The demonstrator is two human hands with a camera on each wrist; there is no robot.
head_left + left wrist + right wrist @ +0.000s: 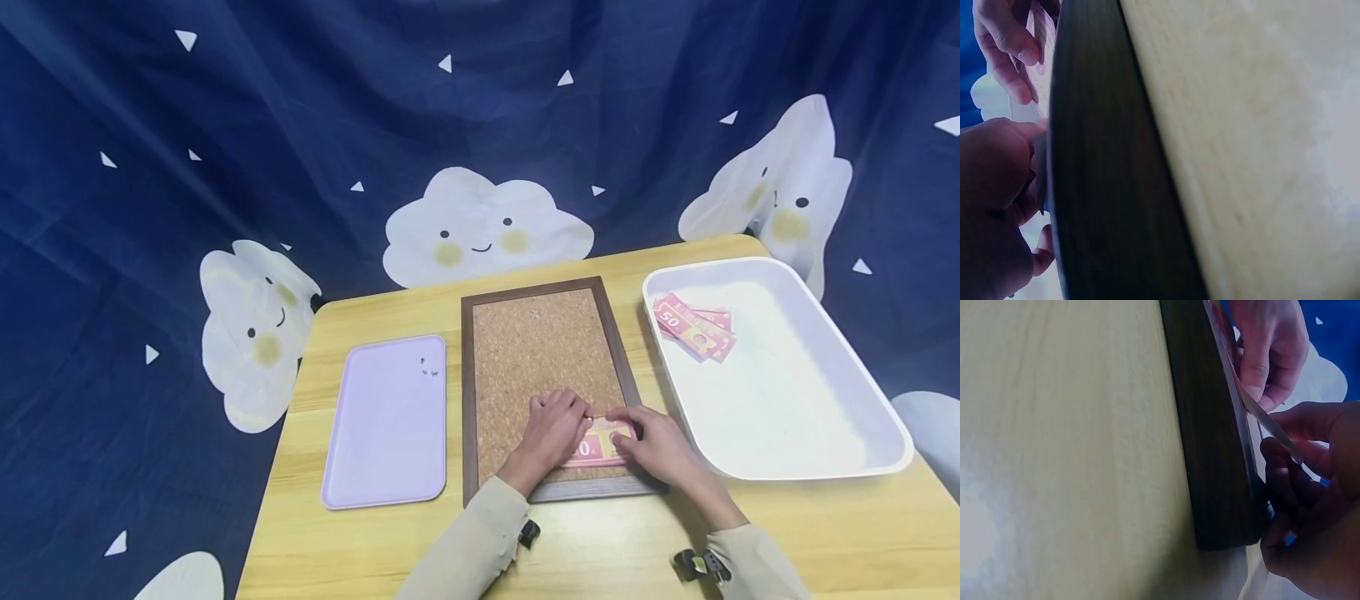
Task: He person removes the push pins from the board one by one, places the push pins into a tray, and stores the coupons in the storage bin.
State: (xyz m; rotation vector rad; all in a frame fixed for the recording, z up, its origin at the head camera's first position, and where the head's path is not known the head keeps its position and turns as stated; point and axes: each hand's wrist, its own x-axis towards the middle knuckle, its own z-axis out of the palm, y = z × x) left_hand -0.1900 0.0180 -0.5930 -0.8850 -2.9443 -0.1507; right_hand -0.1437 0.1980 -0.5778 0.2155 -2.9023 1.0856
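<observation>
A navy curtain (315,125) printed with smiling white clouds hangs behind a pale wooden table (600,550) that fills the lower half of the head view. Near the bottom centre of that frame, two hands meet over a pink play banknote (597,444) lying on the lower right part of a cork board (536,358). The left hand (553,432) curls its fingers down onto the note's left end, while the right hand (654,443) pinches the note's right end between thumb and fingertips. The right wrist view shows the note (1259,411) bending up off the board's dark wooden frame (1213,437), gripped by the right hand (1310,487) at lower right with the left hand (1269,350) above it. In the left wrist view, the left hand (994,206) sits at lower left against the frame (1110,162), and the fingers (1007,56) of the right hand hold the pink note (1041,56) at upper left. Both forearms wear beige sleeves (468,542). To the right of the board, a white tray (847,350) holds a small stack of pink notes (693,327) in its upper left corner. To the left of the board lies a flat lilac tray (386,425), just apart from the frame.
</observation>
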